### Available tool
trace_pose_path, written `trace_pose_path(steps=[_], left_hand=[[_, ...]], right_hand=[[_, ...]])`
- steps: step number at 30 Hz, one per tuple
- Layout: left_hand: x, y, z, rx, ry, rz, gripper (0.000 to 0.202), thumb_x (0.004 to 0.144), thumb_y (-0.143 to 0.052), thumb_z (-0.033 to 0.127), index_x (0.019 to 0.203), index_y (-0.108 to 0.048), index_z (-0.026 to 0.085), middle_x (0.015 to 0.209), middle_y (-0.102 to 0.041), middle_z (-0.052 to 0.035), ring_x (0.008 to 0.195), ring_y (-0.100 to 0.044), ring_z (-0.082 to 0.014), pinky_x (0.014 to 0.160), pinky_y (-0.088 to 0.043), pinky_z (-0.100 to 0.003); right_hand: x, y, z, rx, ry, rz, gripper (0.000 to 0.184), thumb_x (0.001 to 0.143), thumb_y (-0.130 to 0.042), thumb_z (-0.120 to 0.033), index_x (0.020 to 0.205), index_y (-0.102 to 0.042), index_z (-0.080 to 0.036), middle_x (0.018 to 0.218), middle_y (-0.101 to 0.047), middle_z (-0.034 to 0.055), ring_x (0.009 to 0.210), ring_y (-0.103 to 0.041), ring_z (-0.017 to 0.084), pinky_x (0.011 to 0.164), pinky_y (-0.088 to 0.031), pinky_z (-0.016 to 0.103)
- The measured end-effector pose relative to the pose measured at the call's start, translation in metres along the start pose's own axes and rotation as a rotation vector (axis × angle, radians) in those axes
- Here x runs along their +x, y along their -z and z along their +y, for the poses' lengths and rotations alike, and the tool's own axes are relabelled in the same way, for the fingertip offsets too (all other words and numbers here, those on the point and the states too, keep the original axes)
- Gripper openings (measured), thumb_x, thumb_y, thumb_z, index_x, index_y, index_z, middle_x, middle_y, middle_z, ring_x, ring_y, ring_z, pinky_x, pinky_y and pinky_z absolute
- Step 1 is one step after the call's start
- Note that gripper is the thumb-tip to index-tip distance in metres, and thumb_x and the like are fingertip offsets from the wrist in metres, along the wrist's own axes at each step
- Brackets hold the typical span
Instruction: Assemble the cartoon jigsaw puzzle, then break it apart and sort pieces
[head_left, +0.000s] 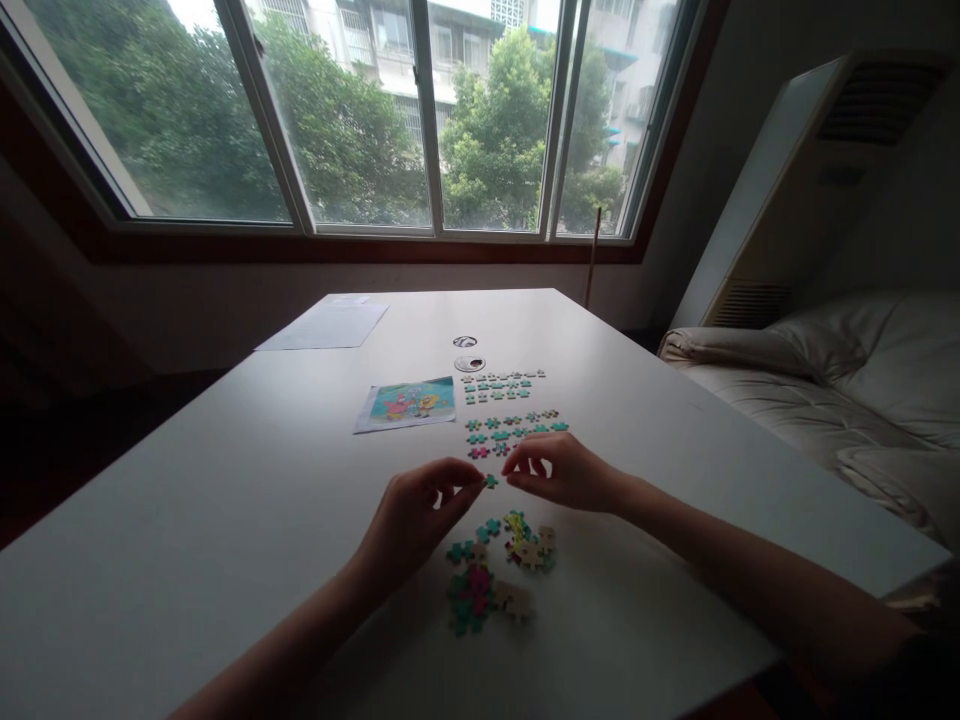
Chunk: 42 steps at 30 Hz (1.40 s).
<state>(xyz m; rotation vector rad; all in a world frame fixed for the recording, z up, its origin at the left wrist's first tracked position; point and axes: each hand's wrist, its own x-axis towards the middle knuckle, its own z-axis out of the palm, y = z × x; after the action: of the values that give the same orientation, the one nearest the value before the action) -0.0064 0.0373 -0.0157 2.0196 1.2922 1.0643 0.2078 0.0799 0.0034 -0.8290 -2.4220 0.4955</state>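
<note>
My left hand (424, 505) reaches in over the table from the left, thumb and forefinger closed on a green jigsaw puzzle piece (491, 481). Opposite it, my right hand (562, 470) has its thumb and fingers drawn together just right of that piece, apart from it. Whether anything small is between those fingertips cannot be made out. Beyond the hands lie rows of sorted puzzle pieces (499, 436), partly covered by my right hand. Nearer to me is a loose pile of puzzle pieces (472, 600), green, pink, yellow and some beige, several overlapping.
Left of the rows lies a picture sheet (412, 402) with colourful cartoon figures. Two round inserts (470, 364) are set in the white table (225, 480). Paper sheets (324, 325) lie at the far left corner. A couch (810, 390) stands right of the table, windows beyond.
</note>
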Motion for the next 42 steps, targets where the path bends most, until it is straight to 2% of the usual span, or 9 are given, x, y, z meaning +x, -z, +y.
trace_pose_path(steps=[3,14,18,20,23,25,29,36,42], left_hand=[[0.002,-0.002,-0.001,-0.019,0.001,0.004,0.015,0.077,-0.057,0.03,0.08,-0.064,0.017,0.072,-0.066,-0.0013,0.057,-0.054,-0.0102,0.052,-0.04,-0.02],[0.005,-0.007,0.003,-0.218,0.066,-0.004,0.018,0.076,-0.058,0.03,0.087,-0.057,0.016,0.073,-0.067,-0.0035,0.063,-0.059,-0.0134,0.052,-0.044,-0.021],[0.004,-0.004,0.003,-0.189,0.043,-0.008,0.025,0.077,-0.056,0.029,0.1,-0.052,0.018,0.072,-0.065,-0.0015,0.059,-0.056,-0.0114,0.049,-0.041,-0.019],[0.004,0.001,0.002,-0.131,0.01,-0.011,0.022,0.078,-0.055,0.027,0.098,-0.053,0.018,0.075,-0.064,-0.0013,0.057,-0.053,-0.0097,0.047,-0.04,-0.018],[0.005,0.008,0.002,0.012,-0.053,-0.068,0.01,0.077,-0.053,0.024,0.082,-0.059,0.017,0.071,-0.061,-0.0003,0.053,-0.047,-0.0077,0.047,-0.038,-0.017],[0.005,0.012,0.003,0.091,-0.085,-0.127,0.011,0.077,-0.052,0.023,0.074,-0.06,0.016,0.063,-0.058,0.0011,0.051,-0.045,-0.0073,0.048,-0.038,-0.017],[0.003,0.011,0.005,0.161,-0.113,-0.218,0.012,0.078,-0.051,0.022,0.075,-0.061,0.017,0.06,-0.056,0.002,0.053,-0.047,-0.008,0.051,-0.039,-0.018],[-0.002,0.009,0.013,0.264,-0.159,-0.393,0.017,0.079,-0.05,0.021,0.078,-0.067,0.02,0.072,-0.06,-0.0017,0.062,-0.052,-0.0111,0.059,-0.041,-0.02],[-0.002,0.012,0.014,0.392,-0.212,-0.437,0.02,0.081,-0.048,0.021,0.082,-0.068,0.024,0.076,-0.061,-0.0023,0.071,-0.054,-0.0143,0.063,-0.041,-0.023]], right_hand=[[-0.001,-0.006,-0.01,-0.011,0.016,0.036,0.012,0.078,-0.057,-0.027,0.079,-0.064,-0.018,0.066,-0.059,-0.0006,0.056,-0.05,0.007,0.058,-0.041,0.019],[-0.002,-0.011,-0.011,-0.06,0.074,0.188,0.009,0.077,-0.056,-0.025,0.078,-0.062,-0.018,0.067,-0.059,-0.001,0.056,-0.051,0.006,0.057,-0.041,0.019],[-0.002,-0.009,-0.008,-0.07,0.102,0.221,0.009,0.079,-0.055,-0.025,0.079,-0.061,-0.018,0.069,-0.061,-0.0009,0.057,-0.051,0.006,0.058,-0.041,0.019],[-0.002,-0.006,-0.004,-0.067,0.092,0.243,0.009,0.079,-0.054,-0.024,0.08,-0.061,-0.018,0.07,-0.061,-0.0006,0.056,-0.051,0.006,0.058,-0.042,0.02],[-0.002,0.001,0.006,-0.1,0.078,0.318,0.011,0.08,-0.054,-0.025,0.08,-0.061,-0.017,0.069,-0.06,-0.0002,0.054,-0.048,0.006,0.057,-0.041,0.02],[-0.002,0.006,0.012,-0.146,0.075,0.368,0.012,0.081,-0.053,-0.026,0.079,-0.061,-0.017,0.068,-0.06,0.0003,0.053,-0.047,0.006,0.058,-0.041,0.021],[-0.002,0.013,0.022,-0.244,0.078,0.401,0.016,0.083,-0.051,-0.028,0.079,-0.062,-0.018,0.069,-0.062,0.0015,0.053,-0.047,0.008,0.061,-0.04,0.023],[-0.002,0.017,0.026,-0.308,0.077,0.402,0.018,0.083,-0.05,-0.029,0.079,-0.062,-0.017,0.067,-0.062,0.0012,0.053,-0.048,0.008,0.062,-0.039,0.024],[-0.003,0.017,0.026,-0.307,0.075,0.401,0.017,0.083,-0.05,-0.03,0.08,-0.062,-0.018,0.068,-0.062,0.001,0.052,-0.048,0.008,0.062,-0.039,0.023]])
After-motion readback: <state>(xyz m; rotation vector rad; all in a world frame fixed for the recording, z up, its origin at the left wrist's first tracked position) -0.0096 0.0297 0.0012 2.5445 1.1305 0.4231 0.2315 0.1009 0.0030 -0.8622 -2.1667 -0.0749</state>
